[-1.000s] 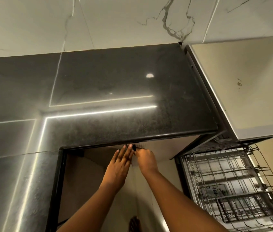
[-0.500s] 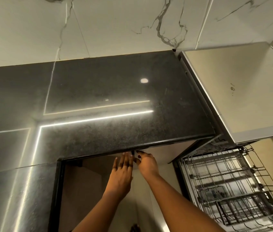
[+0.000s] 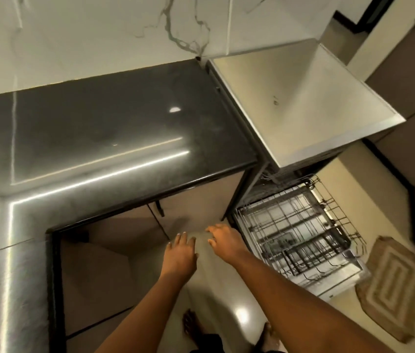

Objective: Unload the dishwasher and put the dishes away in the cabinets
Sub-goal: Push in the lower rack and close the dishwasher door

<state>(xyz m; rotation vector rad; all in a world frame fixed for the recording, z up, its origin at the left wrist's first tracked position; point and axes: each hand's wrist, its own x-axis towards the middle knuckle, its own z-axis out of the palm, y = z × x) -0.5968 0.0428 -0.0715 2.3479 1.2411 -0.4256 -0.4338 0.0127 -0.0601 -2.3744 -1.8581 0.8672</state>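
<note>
My left hand (image 3: 179, 253) and my right hand (image 3: 224, 240) hover side by side in front of the closed base cabinet doors (image 3: 191, 212), below the black countertop (image 3: 104, 138). Both hands are empty with fingers spread. A dark cabinet handle (image 3: 160, 208) hangs just under the counter edge, above my hands and apart from them. To the right, the dishwasher (image 3: 303, 103) stands open with its wire rack (image 3: 295, 230) pulled out. I see no dishes in the rack. The image is motion-blurred.
A woven floor mat (image 3: 394, 284) lies right of the open dishwasher door. My bare feet (image 3: 193, 324) stand on the glossy floor. The L-shaped counter wraps round on the left, with a marble wall (image 3: 99, 34) behind it.
Both hands have left the handle under the counter edge and dropped back toward me, fingers spreading. The camera has tilted down and right, showing more of the floor and dishwasher.
</note>
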